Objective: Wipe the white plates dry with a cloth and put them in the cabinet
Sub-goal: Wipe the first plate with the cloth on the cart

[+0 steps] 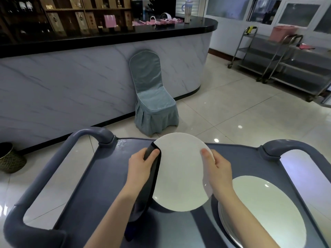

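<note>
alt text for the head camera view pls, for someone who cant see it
A person's left hand grips a dark cloth over the left rim of a white plate while the right hand holds its right rim, above a grey-blue cart. A stack of white plates sits on the cart at right; a covered chair stands beyond.

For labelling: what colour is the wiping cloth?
Dark grey cloth, clearest in the head view.

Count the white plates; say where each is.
2: a held plate between the left hand, gripping a cloth, and right hand; a top plate on the cart, right side, more stacked beneath.
</note>
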### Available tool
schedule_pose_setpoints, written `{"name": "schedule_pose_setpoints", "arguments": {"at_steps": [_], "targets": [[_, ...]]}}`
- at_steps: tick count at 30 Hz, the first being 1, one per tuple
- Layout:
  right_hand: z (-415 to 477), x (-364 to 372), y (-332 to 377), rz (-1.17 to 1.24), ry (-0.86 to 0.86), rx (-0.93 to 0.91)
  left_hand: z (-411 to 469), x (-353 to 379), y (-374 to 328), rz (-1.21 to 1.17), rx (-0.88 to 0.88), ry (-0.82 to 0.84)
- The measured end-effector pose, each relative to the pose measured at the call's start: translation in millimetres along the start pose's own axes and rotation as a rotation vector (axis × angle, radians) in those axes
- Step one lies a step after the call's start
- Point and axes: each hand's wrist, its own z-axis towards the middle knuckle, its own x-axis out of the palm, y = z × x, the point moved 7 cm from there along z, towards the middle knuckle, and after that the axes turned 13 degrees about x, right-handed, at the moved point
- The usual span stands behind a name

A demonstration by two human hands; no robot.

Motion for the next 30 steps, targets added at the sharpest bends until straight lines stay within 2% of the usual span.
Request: {"name": "schedule_pose_setpoints", "arguments": {"at_steps": [3,6,8,9,11,14,17,20,25,26,28,30], "targets": [[3,5,15,-0.071,0.086,-0.107,21,-5,-17,0.099,0.151,0.103],[-1,28,37,-0.305,0.285,-0.263,26,13,-41,0.171,0.35,0.314],[-5,37,41,-0.405,0.331,-0.342,23,24,-49,0.191,0.411,0.404],[-4,36,42,-0.398,0.317,-0.353,22,23,-49,0.172,0.402,0.379],[1,25,42,-0.292,0.251,-0.309,17,13,-38,0.109,0.32,0.215],[7,9,28,-0.094,0.121,-0.164,2,-1,-10,0.008,0.107,0.0],[8,8,13,-0.069,0.098,-0.073,-6,2,6,-0.003,-0.016,0.051],[10,11,18,-0.177,0.166,-0.132,4,2,-1,0.042,0.038,0.119],[-5,35,45,-0.375,0.371,-0.315,19,22,-44,0.169,0.349,0.382],[-4,34,48,-0.372,0.36,-0.319,19,21,-49,0.161,0.363,0.364],[3,23,54,-0.325,0.259,-0.306,21,11,-47,0.108,0.314,0.213],[10,8,50,-0.173,0.086,-0.221,16,-3,-34,0.038,0.141,-0.003]]}}
